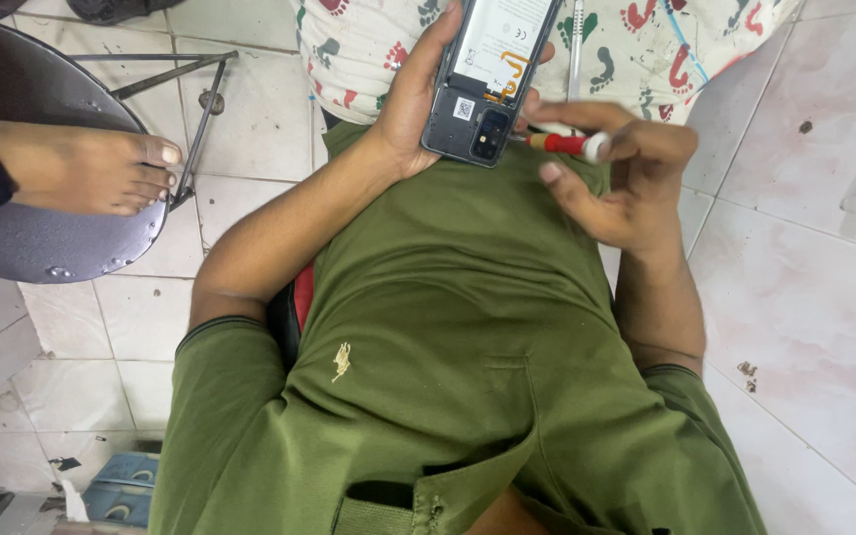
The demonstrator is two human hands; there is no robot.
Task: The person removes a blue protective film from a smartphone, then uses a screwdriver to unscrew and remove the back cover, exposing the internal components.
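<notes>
The left hand (pixel 418 94) is wrapped around an opened smartphone (pixel 490 74), back cover off, so that the white battery and the dark camera module at its lower end show; thumb along one edge, fingers behind the other. The phone is held tilted above the lap, over the green polo shirt (pixel 448 327). Just beside the phone's lower corner, the right hand (pixel 621 178) pinches a small screwdriver (pixel 569 145) with a red-and-white handle, its tip pointing at the phone's camera end; whether the tip touches the phone cannot be told. The two hands are close together but not touching. Beyond the phone lies a cloth printed with footprints (pixel 636 50). Well apart from the phone, a bare foot (pixel 86 168) rests on a round dark stool (pixel 42 248) standing on the white tiled floor (pixel 804 297).
</notes>
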